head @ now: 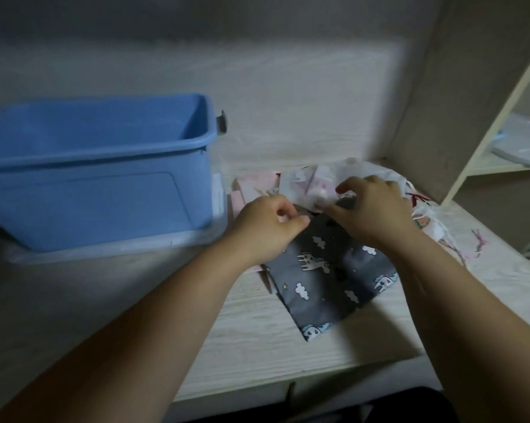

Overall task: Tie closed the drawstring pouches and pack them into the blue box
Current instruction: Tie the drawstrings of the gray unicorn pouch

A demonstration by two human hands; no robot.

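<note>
both hands pinch the mouth of the grey pouch (pixel 324 276) on the desk (pixel 257 346): left hand (pixel 266 227), right hand (pixel 370 206). blue box (pixel 98 169) looks empty; other pouches (pixel 300 181) wait, so tying seems barely begun.

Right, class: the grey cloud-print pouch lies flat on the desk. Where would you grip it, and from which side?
Probably the far top hem of the grey pouch, where the left hand and right hand pinch it. Come from above at that end: the body lies flat and limp.
</note>
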